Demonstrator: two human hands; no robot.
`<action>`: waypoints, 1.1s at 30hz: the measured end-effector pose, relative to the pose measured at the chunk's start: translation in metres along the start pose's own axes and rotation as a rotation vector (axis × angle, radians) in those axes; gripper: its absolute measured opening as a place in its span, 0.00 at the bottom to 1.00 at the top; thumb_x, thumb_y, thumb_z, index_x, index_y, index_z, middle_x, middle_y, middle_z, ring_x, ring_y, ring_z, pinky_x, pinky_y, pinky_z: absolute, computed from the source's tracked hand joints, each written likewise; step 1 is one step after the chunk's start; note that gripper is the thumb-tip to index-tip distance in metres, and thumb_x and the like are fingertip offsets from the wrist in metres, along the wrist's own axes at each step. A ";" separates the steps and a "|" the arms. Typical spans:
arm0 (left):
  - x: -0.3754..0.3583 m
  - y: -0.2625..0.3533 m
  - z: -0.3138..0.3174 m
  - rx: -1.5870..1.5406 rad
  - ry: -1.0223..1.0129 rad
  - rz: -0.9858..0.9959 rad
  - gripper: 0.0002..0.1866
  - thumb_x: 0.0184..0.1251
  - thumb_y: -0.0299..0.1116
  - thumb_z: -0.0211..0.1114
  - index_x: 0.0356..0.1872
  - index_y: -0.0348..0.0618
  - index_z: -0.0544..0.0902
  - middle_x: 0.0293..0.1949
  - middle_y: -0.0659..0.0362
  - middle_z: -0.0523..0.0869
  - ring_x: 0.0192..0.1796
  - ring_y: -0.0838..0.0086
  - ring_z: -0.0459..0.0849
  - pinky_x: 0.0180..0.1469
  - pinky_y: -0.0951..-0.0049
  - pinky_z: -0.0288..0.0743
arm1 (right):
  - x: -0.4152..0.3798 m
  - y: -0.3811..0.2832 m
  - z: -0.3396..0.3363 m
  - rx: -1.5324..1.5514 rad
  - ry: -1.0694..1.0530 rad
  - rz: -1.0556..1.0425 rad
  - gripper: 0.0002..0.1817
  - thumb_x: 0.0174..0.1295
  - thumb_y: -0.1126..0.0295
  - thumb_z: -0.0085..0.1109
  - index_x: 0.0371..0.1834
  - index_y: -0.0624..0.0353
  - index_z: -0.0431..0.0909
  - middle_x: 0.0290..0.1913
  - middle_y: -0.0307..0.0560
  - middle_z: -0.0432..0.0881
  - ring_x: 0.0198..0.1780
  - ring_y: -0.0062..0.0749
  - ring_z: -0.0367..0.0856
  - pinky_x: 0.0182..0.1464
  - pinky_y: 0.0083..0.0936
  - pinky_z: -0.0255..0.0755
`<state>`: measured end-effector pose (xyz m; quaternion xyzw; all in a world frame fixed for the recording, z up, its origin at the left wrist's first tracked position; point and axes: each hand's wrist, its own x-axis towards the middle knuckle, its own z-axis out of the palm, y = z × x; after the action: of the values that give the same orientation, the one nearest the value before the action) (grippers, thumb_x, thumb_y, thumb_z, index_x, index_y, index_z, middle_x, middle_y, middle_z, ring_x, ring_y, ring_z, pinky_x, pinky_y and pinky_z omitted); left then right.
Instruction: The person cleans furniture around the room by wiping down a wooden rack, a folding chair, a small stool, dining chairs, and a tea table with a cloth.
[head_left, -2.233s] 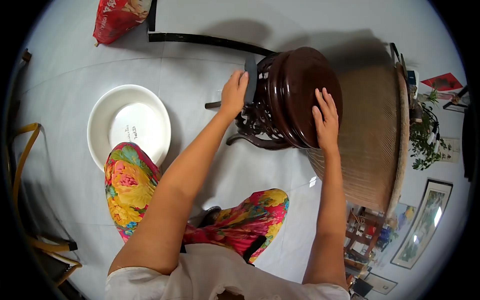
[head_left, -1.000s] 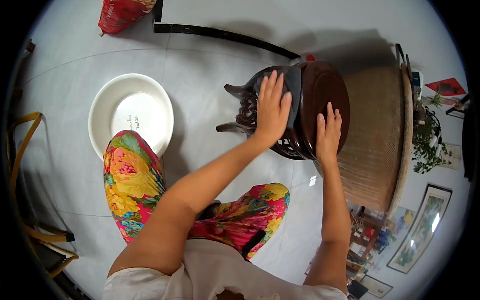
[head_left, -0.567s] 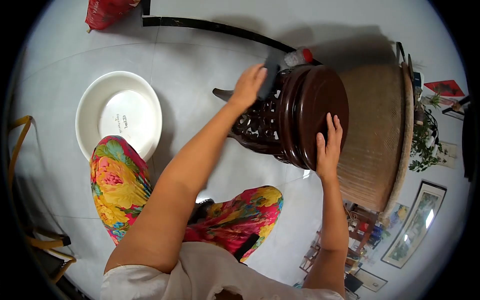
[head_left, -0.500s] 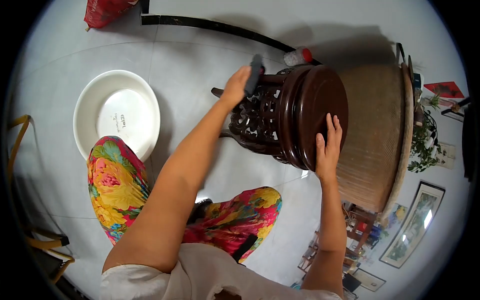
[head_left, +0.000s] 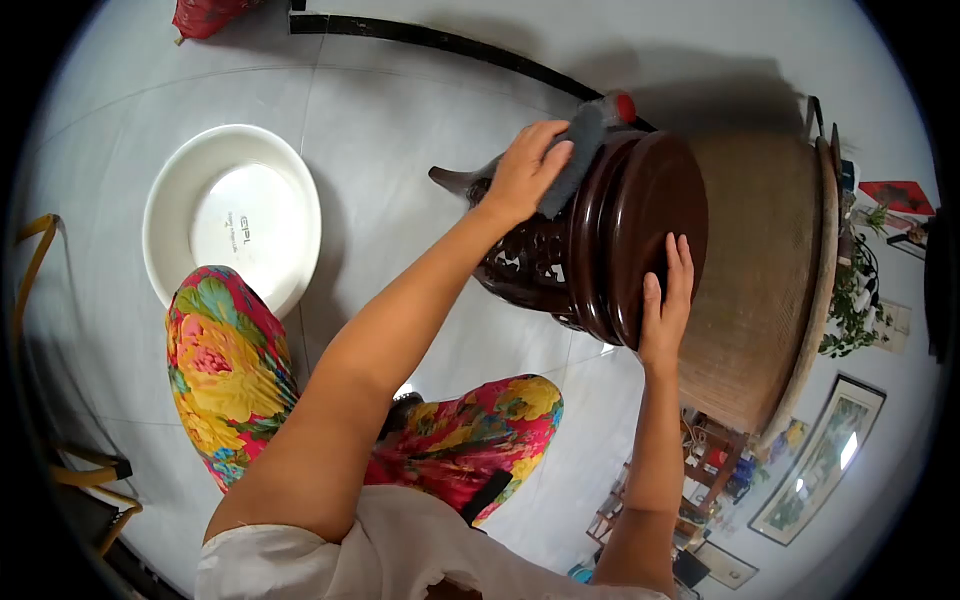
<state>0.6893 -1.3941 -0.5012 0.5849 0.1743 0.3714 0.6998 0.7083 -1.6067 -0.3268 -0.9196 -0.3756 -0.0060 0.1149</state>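
My left hand (head_left: 525, 172) is closed around a dark grey cloth (head_left: 578, 165), a folded, fuzzy piece. It presses the cloth against the carved side of a glossy dark brown wooden stool (head_left: 590, 255), near the rounded band under the top. The stool's round top (head_left: 655, 200) faces right in the view, and one curved leg (head_left: 450, 180) points left. On the top's near part rests my right hand (head_left: 668, 315), open, with its fingers stretched out and its thumb apart. Part of the carving is hidden behind my left hand and the cloth.
A white basin (head_left: 300, 240) stands on the grey tiled floor at left, beside my knee in flowered trousers (head_left: 225, 370). A jar with a red lid (head_left: 625, 107) is behind the stool. A brown woven panel (head_left: 760, 280) lies to its right. A yellow-framed chair (head_left: 35, 240) stands far left.
My left hand has moved right and slightly up with the cloth, from the stool's legs toward the band below its top. My right hand remains on the top.
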 end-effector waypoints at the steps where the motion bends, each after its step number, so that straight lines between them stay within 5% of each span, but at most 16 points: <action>1: 0.001 -0.016 -0.005 -0.048 -0.004 -0.070 0.24 0.76 0.48 0.56 0.57 0.36 0.77 0.55 0.46 0.81 0.60 0.50 0.77 0.64 0.60 0.68 | 0.002 -0.001 0.001 -0.003 0.004 0.001 0.31 0.74 0.54 0.49 0.76 0.55 0.64 0.79 0.59 0.55 0.79 0.54 0.54 0.77 0.44 0.49; 3: 0.001 -0.049 -0.024 -0.073 -0.053 -0.152 0.29 0.81 0.53 0.45 0.62 0.36 0.75 0.60 0.44 0.79 0.64 0.52 0.75 0.68 0.62 0.65 | 0.006 -0.001 0.002 0.011 0.011 0.004 0.31 0.74 0.54 0.49 0.76 0.55 0.64 0.79 0.59 0.56 0.79 0.54 0.55 0.77 0.44 0.49; 8: -0.027 -0.164 -0.051 -0.134 -0.062 -0.559 0.30 0.83 0.53 0.41 0.68 0.37 0.71 0.65 0.49 0.77 0.69 0.63 0.72 0.72 0.68 0.60 | 0.013 -0.004 0.008 0.006 0.029 0.003 0.30 0.74 0.54 0.49 0.75 0.56 0.66 0.79 0.58 0.58 0.79 0.53 0.56 0.77 0.44 0.50; 11: -0.033 -0.155 -0.043 -0.327 0.016 -0.672 0.29 0.83 0.51 0.42 0.70 0.38 0.69 0.68 0.51 0.74 0.71 0.66 0.69 0.73 0.69 0.58 | 0.017 -0.004 0.009 0.018 0.025 0.002 0.30 0.73 0.54 0.50 0.75 0.55 0.66 0.79 0.58 0.58 0.79 0.53 0.56 0.77 0.44 0.50; 17: -0.026 -0.070 -0.019 -0.456 0.090 -0.384 0.27 0.82 0.49 0.45 0.69 0.37 0.70 0.67 0.50 0.74 0.70 0.65 0.70 0.73 0.67 0.59 | 0.011 -0.004 0.011 0.031 0.031 -0.004 0.30 0.73 0.55 0.51 0.74 0.56 0.67 0.78 0.58 0.59 0.78 0.53 0.57 0.77 0.43 0.51; 21: 0.000 0.029 0.002 -0.102 -0.055 0.112 0.23 0.79 0.45 0.52 0.63 0.40 0.77 0.65 0.47 0.77 0.68 0.53 0.72 0.71 0.62 0.62 | 0.007 -0.002 0.008 0.018 0.036 -0.004 0.29 0.73 0.57 0.52 0.74 0.56 0.67 0.78 0.58 0.60 0.78 0.54 0.58 0.77 0.43 0.51; 27: -0.051 0.046 -0.001 0.114 0.010 0.185 0.22 0.78 0.35 0.51 0.68 0.36 0.72 0.71 0.47 0.70 0.74 0.55 0.66 0.76 0.60 0.55 | -0.001 -0.004 0.003 0.016 0.039 0.008 0.30 0.72 0.56 0.53 0.75 0.56 0.66 0.78 0.57 0.59 0.78 0.53 0.57 0.77 0.43 0.51; 33: -0.119 0.070 0.015 0.253 0.117 0.162 0.26 0.77 0.35 0.52 0.72 0.36 0.67 0.75 0.46 0.64 0.76 0.50 0.61 0.77 0.54 0.51 | -0.008 -0.002 0.001 0.013 0.040 -0.018 0.30 0.72 0.56 0.53 0.75 0.55 0.66 0.78 0.56 0.59 0.78 0.53 0.56 0.77 0.43 0.50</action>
<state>0.5992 -1.4877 -0.4539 0.6579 0.2125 0.4352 0.5767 0.7008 -1.6110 -0.3285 -0.9151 -0.3816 -0.0229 0.1280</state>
